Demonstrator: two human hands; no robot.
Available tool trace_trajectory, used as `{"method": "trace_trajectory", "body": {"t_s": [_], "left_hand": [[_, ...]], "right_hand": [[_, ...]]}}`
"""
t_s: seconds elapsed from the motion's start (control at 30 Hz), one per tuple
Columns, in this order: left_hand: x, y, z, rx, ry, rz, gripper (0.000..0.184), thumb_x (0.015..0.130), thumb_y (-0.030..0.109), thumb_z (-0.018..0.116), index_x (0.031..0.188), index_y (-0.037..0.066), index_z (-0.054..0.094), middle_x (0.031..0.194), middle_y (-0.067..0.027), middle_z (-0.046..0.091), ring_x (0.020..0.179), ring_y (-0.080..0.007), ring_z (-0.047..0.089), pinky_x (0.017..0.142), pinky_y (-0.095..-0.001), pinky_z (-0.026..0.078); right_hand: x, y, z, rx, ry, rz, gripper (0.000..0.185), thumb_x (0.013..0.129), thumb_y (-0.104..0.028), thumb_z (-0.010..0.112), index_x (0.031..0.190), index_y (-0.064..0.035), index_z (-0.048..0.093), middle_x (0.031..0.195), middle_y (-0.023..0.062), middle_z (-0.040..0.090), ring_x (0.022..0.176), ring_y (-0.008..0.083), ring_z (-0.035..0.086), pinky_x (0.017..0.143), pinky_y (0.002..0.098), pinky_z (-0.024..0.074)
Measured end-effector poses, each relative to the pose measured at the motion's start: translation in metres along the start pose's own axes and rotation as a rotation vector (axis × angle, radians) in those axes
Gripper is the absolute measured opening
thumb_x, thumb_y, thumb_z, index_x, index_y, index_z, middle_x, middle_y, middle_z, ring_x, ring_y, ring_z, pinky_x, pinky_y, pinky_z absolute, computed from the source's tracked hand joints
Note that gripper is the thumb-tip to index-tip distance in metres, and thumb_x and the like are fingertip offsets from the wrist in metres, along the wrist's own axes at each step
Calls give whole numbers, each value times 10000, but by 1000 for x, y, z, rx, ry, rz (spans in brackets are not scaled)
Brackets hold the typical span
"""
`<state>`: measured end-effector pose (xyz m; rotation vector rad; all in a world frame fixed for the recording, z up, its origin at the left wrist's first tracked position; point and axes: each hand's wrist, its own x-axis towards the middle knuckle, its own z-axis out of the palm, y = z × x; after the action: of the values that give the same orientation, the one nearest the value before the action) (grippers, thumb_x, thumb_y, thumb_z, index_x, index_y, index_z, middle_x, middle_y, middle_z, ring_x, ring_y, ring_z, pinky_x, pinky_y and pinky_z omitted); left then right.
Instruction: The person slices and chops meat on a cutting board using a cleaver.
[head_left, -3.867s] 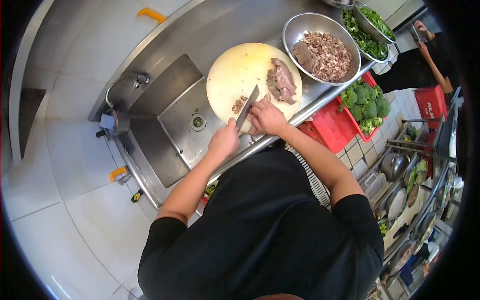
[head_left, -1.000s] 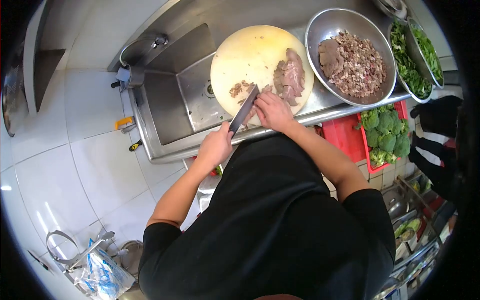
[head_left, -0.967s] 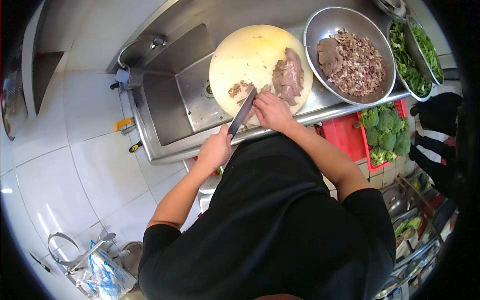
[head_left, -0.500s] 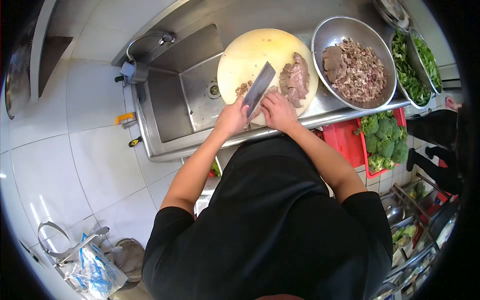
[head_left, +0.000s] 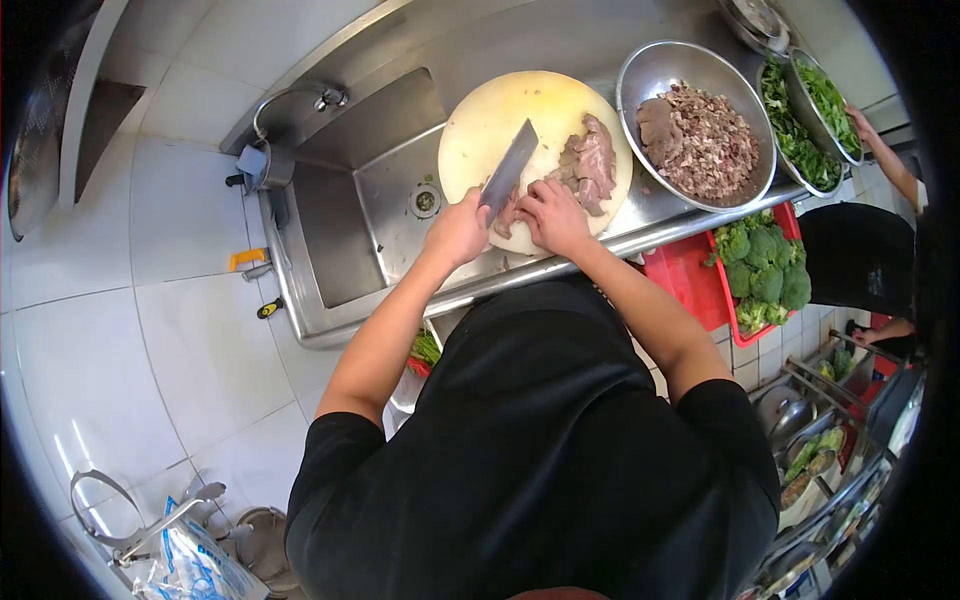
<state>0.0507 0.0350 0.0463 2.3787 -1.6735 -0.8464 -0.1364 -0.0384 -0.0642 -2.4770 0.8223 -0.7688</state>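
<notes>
My left hand [head_left: 458, 232] is closed around the handle of a cleaver [head_left: 512, 165], its blade slanting up and away over a round cutting board [head_left: 480, 110]. My right hand [head_left: 556, 217] rests on the board with fingers curled, pressing on sliced meat [head_left: 508, 212] beside the blade. Part of that meat is hidden under the fingers and behind the blade. A larger greyish-pink piece of meat [head_left: 597, 165] lies on the board just beyond my right hand. Right of the board, a steel bowl [head_left: 640, 80] holds chopped meat [head_left: 715, 140] and a bigger chunk [head_left: 659, 130].
The sink basin [head_left: 330, 235] with its faucet [head_left: 328, 97] lies left of the board. Bowls of leafy greens [head_left: 800, 130] stand at the far right, where a co-worker's hand [head_left: 858, 122] touches one. Below the counter edge is a red basket [head_left: 733, 290] of broccoli [head_left: 765, 265].
The cleaver has shifted slightly left and stands a little steeper. Small cut pieces left of the blade no longer show. A co-worker's arm has come in at the greens. The view has shifted slightly.
</notes>
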Motion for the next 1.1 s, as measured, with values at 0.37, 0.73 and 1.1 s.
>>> {"method": "trace_trajectory", "body": {"t_s": [0.37, 0.73, 1.1], "left_hand": [[-68, -56, 17, -21, -52, -1, 236, 1049, 281, 518, 1149, 68, 498, 880, -324, 690, 862, -547, 660, 799, -644, 498], [-83, -72, 3, 11, -87, 14, 234, 1046, 278, 525, 1165, 77, 508, 854, -315, 689, 838, -544, 660, 781, -632, 504], [-91, -96, 19, -15, -133, 23, 275, 1032, 273, 550, 1192, 51, 529, 871, -354, 677, 873, -559, 658, 794, -643, 498]], "right_hand": [[-7, -26, 1, -10, -128, -134, 236, 864, -234, 704, 1057, -106, 663, 1161, 119, 588, 1135, 327, 549, 963, 456, 448], [-9, -43, 12, -74, -78, -50, 180, 883, -224, 677, 1020, -108, 665, 1051, 87, 623, 1013, 289, 586, 894, 426, 448], [-17, -43, 31, -137, -82, 21, 185, 859, -248, 686, 968, -100, 668, 1103, 120, 644, 1046, 304, 603, 944, 438, 461]]}}
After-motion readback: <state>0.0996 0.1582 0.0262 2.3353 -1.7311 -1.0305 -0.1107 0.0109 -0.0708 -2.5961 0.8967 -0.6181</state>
